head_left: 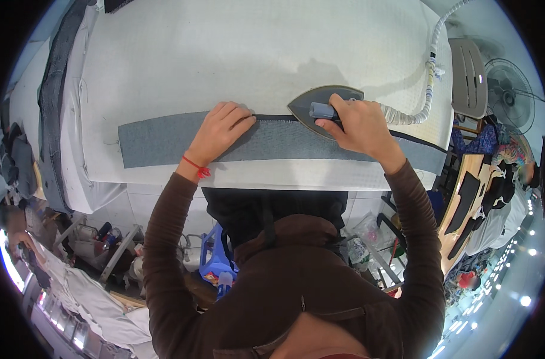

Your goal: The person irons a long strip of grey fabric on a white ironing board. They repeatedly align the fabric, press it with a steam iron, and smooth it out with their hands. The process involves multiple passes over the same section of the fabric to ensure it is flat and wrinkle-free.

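Observation:
A long strip of grey-blue denim [296,142] lies across the near part of the white padded ironing table [224,54]. Along part of its far edge runs a dark folded band. My right hand [359,122] is wrapped round the handle of a steam iron [308,103], whose soleplate rests over the strip's far edge with its tip toward the left. To the left of the iron, my left hand [227,122] presses on the strip's far edge, fingers bent and thumb and fingertips together at the dark band. What lies under the left fingertips is mostly hidden.
A white-wrapped hose [407,116] curves from the iron up the right side. Dark denim [57,113] hangs over the table's left end. At the right are a folding chair [468,78], a fan [510,90] and a wooden board [464,203] with dark cloth pieces. A blue plastic stool [212,257] stands below.

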